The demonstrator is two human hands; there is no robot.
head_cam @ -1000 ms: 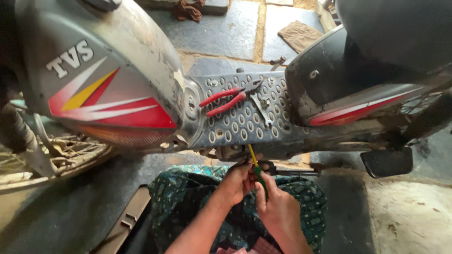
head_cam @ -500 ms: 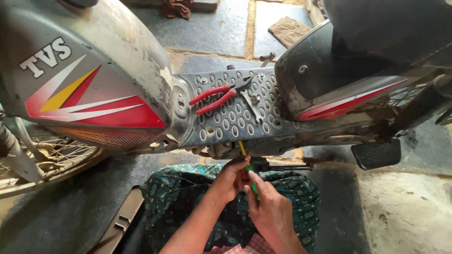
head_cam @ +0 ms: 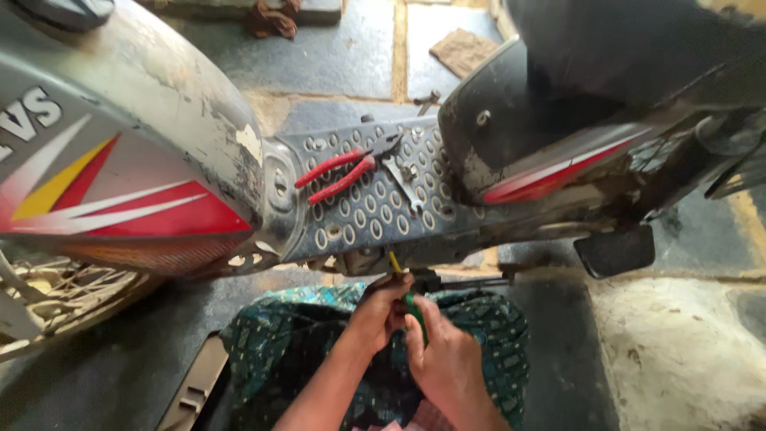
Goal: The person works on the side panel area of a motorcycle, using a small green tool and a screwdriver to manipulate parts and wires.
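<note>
Screwdriver [head_cam: 408, 297] tip (hidden under scooter [head_cam: 375, 215])

Single view only: a head-worn camera looks steeply down and forward from the seated person's position onto the side of a scooter [head_cam: 159, 160], at close range. The studded footboard [head_cam: 375, 207] lies just above frame centre, the front body panel fills 9 to 11 o'clock and the seat end 1 to 3 o'clock. The left hand [head_cam: 381, 311] and right hand [head_cam: 447, 359] enter from 6 o'clock, nearest the lens, over a green patterned cloth [head_cam: 271, 343]; stone paving [head_cam: 343, 48] shows at 12 o'clock, farthest off.
</note>
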